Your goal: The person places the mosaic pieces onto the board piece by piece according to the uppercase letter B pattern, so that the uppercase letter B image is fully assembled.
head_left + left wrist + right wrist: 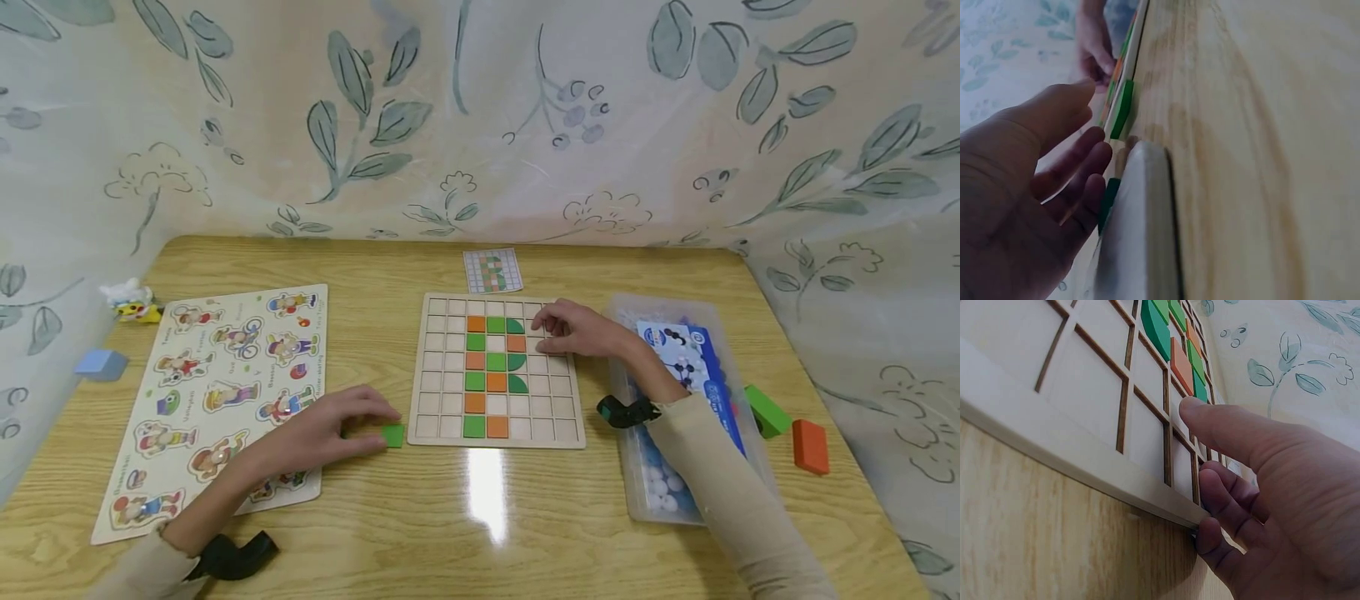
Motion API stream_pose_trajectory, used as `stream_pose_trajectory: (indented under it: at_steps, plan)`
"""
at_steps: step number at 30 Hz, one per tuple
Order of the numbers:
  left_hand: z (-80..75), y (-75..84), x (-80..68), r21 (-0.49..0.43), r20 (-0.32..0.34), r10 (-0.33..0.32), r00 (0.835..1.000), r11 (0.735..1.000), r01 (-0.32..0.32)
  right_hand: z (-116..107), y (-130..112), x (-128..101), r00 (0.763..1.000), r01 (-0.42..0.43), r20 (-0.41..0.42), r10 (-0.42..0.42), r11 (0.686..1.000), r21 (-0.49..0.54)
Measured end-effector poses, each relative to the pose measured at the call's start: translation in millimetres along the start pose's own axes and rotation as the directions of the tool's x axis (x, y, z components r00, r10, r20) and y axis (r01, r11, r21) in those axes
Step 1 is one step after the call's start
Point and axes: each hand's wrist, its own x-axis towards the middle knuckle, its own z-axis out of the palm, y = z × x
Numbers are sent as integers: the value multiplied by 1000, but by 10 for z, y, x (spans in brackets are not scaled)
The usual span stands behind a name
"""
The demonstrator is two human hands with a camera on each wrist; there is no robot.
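Note:
A wooden grid board (551, 432) lies mid-table with orange and green square tiles and several dark green curved pieces in its cells. My left hand (337, 429) is left of the board, fingers loosely bent, with a loose green square tile (393, 435) just beyond its thumb and fingertips. In the left wrist view this green tile (1124, 109) looks unpinched, and a second dark green piece (1108, 200) shows by the lower fingers. Over the board's right side, my right hand (573, 329) holds nothing; its thumb (1210, 422) is above the cells and its lower fingers are at the edge.
Behind the board lies a pattern card (492, 271). A sports picture puzzle (217, 400) is under my left forearm. At right stand a clear plastic box (637, 492), a green block (767, 411) and a red block (810, 447). A blue block (102, 365) and small figurine (132, 301) are far left.

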Motion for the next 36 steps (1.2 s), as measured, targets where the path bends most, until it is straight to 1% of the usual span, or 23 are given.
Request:
stream_pose_trajectory:
  at_steps: [7, 13, 19, 23, 29, 36]
  plan:
    - [53, -18, 39, -10, 3, 26, 1000, 1000, -26, 3, -2, -5, 1000, 17, -6, -17, 1000, -15]
    - [74, -36, 26, 28, 15, 64, 998, 998, -64, 0, -20, -10, 1000, 8, -3, -8, 1000, -16]
    - [87, -52, 13, 40, 7, 102, 995, 994, -102, -12, -48, -25, 1000, -2, 0, 2, 1000, -8]
    - [85, -60, 9, 40, 12, 104, 995, 994, -104, 3, -26, -9, 1000, -7, -4, 7, 1000, -13]
    - [62, -64, 25, 49, 38, 84, 996, 995, -85, 2, -38, -8, 1000, -18, -6, 18, 1000, -7]
    - [54, -76, 32, 41, 53, 89, 995, 995, -91, -1, -49, -12, 1000, -27, -3, 27, 1000, 3]
